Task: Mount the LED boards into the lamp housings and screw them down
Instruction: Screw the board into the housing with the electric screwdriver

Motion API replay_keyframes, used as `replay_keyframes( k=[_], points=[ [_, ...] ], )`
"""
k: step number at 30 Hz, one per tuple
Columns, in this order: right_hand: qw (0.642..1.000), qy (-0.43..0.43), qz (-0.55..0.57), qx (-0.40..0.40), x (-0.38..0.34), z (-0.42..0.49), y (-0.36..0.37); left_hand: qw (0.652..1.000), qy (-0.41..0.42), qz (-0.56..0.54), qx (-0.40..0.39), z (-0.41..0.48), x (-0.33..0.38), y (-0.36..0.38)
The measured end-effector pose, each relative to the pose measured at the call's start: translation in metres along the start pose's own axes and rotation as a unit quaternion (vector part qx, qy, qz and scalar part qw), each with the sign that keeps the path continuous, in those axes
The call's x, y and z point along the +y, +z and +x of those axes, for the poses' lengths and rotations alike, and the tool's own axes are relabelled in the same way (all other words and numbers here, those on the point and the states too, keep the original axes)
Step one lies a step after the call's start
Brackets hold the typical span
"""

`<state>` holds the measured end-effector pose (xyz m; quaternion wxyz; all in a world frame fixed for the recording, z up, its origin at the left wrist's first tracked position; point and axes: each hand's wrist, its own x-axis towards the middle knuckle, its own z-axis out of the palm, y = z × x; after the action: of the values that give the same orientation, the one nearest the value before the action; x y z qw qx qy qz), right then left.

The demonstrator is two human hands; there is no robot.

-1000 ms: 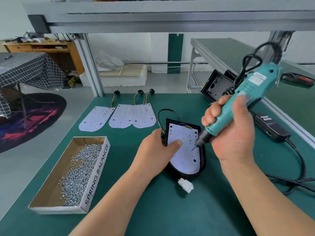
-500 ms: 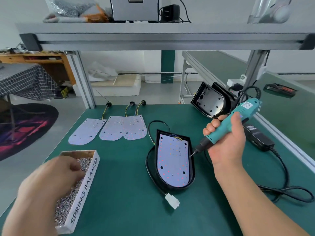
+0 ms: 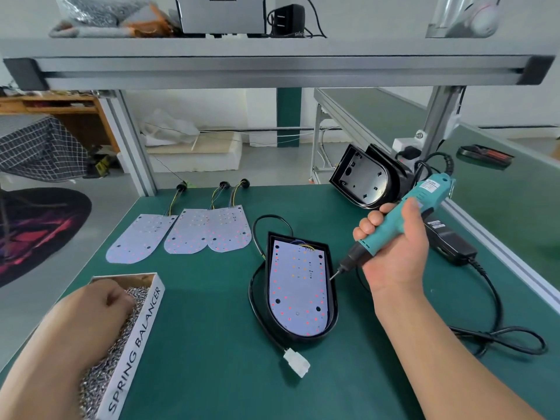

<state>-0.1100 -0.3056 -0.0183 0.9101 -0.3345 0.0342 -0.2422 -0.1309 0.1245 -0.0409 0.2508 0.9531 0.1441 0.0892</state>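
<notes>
Left hand (image 3: 91, 307): was down in the screw box (image 3: 136, 338), knuckles up, fingers curled into the pile of screws (image 3: 103, 368). Honestly couldn't tell if it had one pinched or not.
Right hand (image 3: 397, 253): wrapped tight round the teal electric screwdriver (image 3: 403, 219), which it held at a slant with the bit pointing down and left.
Bit tip: just beside the right rim of the lamp housing (image 3: 331, 298), roughly halfway along. Touching or not, no idea.
LED board (image 3: 298, 286): sat inside that black housing, mid-bench on the green mat (image 3: 212, 344), rounded end toward the person.
Black cable (image 3: 257, 301): looped round the housing's left side and ended in a white connector (image 3: 297, 362) lying on the mat near the rounded end.
Spare boards (image 3: 189, 231): three in a row at back left, wires trailing to the far edge, the middle and right ones touching.
Empty housings (image 3: 363, 180): tipped up at back right, open side facing the camera.
Box label: "SPRING BALANCER" down the side.
Power adapter (image 3: 448, 244): black brick right of the right hand, its cord looped on the mat.
</notes>
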Motion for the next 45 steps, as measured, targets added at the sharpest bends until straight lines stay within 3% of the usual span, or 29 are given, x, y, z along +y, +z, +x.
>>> replay_keyframes(
  k=[2,4,5,6,8,10,15,17,20,24,45],
  points=[
    [1.000,0.001,0.000,-0.002,-0.001,0.000,0.001,0.999,-0.012,-0.050,0.010,0.001,0.000,0.000],
    [1.000,0.001,0.001,0.001,-0.001,0.000,0.001,0.980,-0.034,-0.195,0.005,0.001,0.006,-0.004],
    [1.000,0.000,0.003,0.003,-0.001,0.000,0.001,0.954,-0.042,-0.297,-0.007,0.000,0.011,-0.008],
    [1.000,0.000,0.005,0.004,-0.002,0.000,0.002,0.912,-0.048,-0.407,-0.030,-0.002,0.019,-0.013],
    [1.000,0.001,0.013,0.003,-0.003,0.000,0.002,0.794,-0.058,-0.597,-0.103,-0.009,0.039,-0.023],
    [1.000,0.004,0.024,-0.003,-0.003,-0.001,0.005,0.689,-0.066,-0.697,-0.188,-0.021,0.065,-0.029],
    [0.999,0.012,0.032,-0.026,-0.004,-0.008,0.012,0.553,-0.099,-0.721,-0.405,-0.053,0.128,-0.005],
    [0.998,0.020,0.036,-0.041,-0.004,-0.013,0.017,0.518,-0.122,-0.709,-0.463,-0.063,0.146,0.008],
    [0.996,0.029,0.049,-0.064,-0.007,-0.021,0.025,0.556,-0.148,-0.662,-0.481,-0.079,0.166,0.027],
    [0.993,0.032,0.065,-0.095,-0.014,-0.031,0.034,0.593,-0.112,-0.639,-0.477,-0.088,0.168,0.036],
    [0.986,0.031,0.097,-0.133,-0.030,-0.052,0.052,0.615,-0.053,-0.613,-0.492,-0.108,0.172,0.037]
  ],
)
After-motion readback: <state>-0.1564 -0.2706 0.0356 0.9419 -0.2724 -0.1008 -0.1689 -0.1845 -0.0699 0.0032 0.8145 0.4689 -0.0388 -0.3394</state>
